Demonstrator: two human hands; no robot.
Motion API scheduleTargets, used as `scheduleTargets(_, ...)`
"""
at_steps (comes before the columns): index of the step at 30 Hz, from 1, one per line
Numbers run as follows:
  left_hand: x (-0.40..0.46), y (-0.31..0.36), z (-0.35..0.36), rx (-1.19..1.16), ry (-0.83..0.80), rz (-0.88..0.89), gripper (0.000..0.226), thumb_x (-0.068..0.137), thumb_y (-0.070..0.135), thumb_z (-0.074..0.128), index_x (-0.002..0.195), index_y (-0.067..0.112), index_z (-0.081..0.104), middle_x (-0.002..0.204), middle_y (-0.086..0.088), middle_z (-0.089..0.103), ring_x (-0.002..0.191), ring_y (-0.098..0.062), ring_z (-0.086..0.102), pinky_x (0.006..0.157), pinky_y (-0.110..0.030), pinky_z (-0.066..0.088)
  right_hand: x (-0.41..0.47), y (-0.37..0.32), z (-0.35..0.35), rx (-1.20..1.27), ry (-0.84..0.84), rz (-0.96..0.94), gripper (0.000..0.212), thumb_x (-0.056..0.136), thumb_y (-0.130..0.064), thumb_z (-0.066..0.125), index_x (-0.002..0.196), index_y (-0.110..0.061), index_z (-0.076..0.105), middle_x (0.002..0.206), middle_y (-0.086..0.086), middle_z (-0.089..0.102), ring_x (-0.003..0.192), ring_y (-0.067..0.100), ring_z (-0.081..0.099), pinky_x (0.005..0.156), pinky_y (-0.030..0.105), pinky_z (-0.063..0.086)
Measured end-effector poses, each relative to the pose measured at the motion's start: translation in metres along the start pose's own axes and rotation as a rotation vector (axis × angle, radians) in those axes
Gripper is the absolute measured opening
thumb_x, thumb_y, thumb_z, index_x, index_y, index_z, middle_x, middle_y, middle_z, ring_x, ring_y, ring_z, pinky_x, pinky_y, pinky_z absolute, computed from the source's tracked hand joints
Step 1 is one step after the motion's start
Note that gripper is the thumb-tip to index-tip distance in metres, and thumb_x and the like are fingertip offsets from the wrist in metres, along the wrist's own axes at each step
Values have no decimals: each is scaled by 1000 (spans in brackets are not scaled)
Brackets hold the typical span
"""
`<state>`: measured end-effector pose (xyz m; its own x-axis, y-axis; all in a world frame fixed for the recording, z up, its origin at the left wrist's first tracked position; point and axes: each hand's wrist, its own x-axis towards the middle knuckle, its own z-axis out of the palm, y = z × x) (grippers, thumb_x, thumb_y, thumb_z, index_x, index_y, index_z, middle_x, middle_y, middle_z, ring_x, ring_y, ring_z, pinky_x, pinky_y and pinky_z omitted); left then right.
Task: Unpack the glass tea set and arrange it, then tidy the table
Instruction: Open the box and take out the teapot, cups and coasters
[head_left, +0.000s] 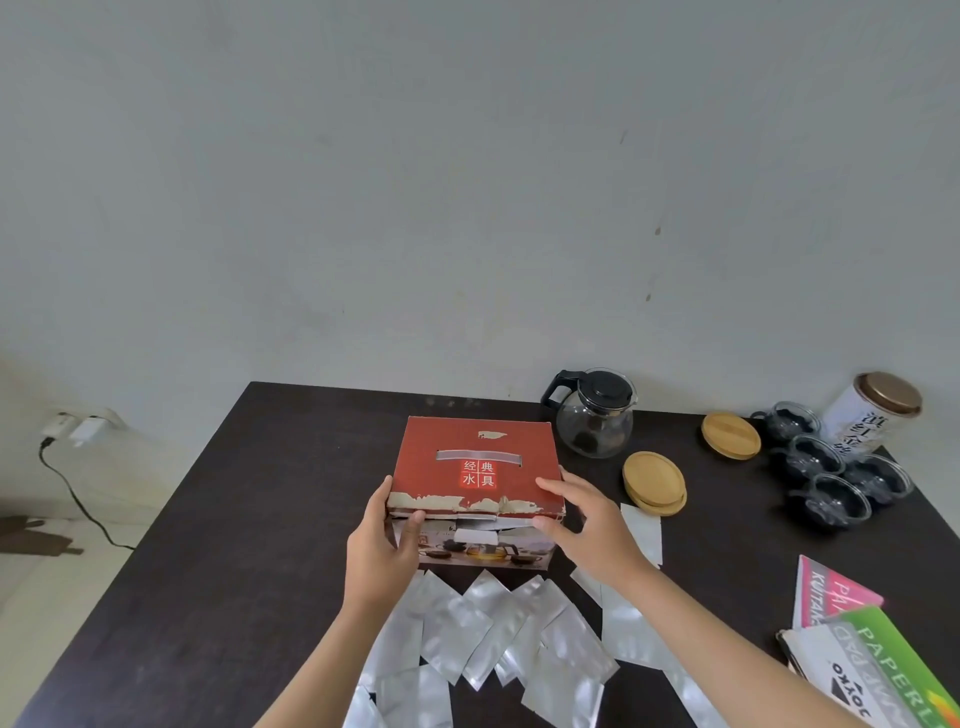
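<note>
On the dark table (249, 519) against a bare grey wall, the left hand (382, 551) grips the red box (475, 467) at its near-left corner, thumb on the front flap, while the right hand (587, 525) presses spread fingers on the near-right corner. The glass teapot (595, 415) and cups (831, 467) stand unpacked far right, so this looks like closing the box; next, tuck the flap and gather the near foil sachets (488, 629).

The box (475, 470) stands at the centre of the table (234, 519). The left hand (382, 551) holds its near-left corner; the right hand (592, 530) lies against its near-right corner. Foil sachets (483, 629) lie spread before the box. The teapot (595, 413) stands behind and right of it. Two stacks of wooden lids (654, 483) lie further right, then four cups (831, 470), with a canister (875, 410) behind the cups. Notepads (862, 644) occupy the near-right corner.
</note>
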<state>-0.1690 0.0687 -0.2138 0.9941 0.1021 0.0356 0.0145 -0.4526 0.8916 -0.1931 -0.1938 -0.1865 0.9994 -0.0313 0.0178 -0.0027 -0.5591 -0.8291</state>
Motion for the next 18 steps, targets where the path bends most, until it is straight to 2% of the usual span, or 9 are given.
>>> scheduleTargets(3, 1, -2, 0, 9, -9, -3, 64, 87, 26, 64, 143, 16, 35, 114, 9, 59, 102, -9, 60, 85, -27, 54, -1, 0, 0, 0, 0, -5, 48, 85, -25, 71, 130, -30, 54, 145, -5, 43, 127, 2, 40, 107, 27, 41)
scheduleTargets(8, 2, -2, 0, 19, -23, -2, 65, 86, 26, 66, 143, 14, 37, 119, 7, 59, 109, -12, 59, 91, -33, 54, -1, 2, 5, -41, 20, 16, 49, 85, -24, 72, 131, -28, 54, 148, -4, 38, 133, 7, 37, 108, 29, 38)
scheduleTargets(11, 1, -3, 1, 3, 10, -4, 63, 85, 33, 67, 139, 14, 42, 119, 6, 62, 108, -12, 61, 90, -33, 54, -3, 1, 9, -46, 37, 16, 48, 86, -23, 71, 131, -28, 54, 150, -4, 36, 131, 4, 35, 107, 27, 37)
scheduleTargets(15, 2, -2, 4, -12, 47, -33, 57, 86, 36, 65, 135, 16, 46, 119, 4, 63, 106, -14, 62, 88, -32, 54, -4, 4, 13, -53, 53, 29, 46, 86, -24, 70, 129, -30, 54, 153, -1, 33, 140, 15, 33, 111, 34, 36)
scheduleTargets(18, 3, -2, 6, -1, 36, -56, 59, 87, 30, 66, 139, 18, 41, 131, 1, 57, 117, -17, 56, 95, -37, 51, -4, 6, 16, -60, 59, 60, 44, 88, -27, 68, 130, -32, 54, 156, 3, 28, 143, 18, 29, 113, 37, 33)
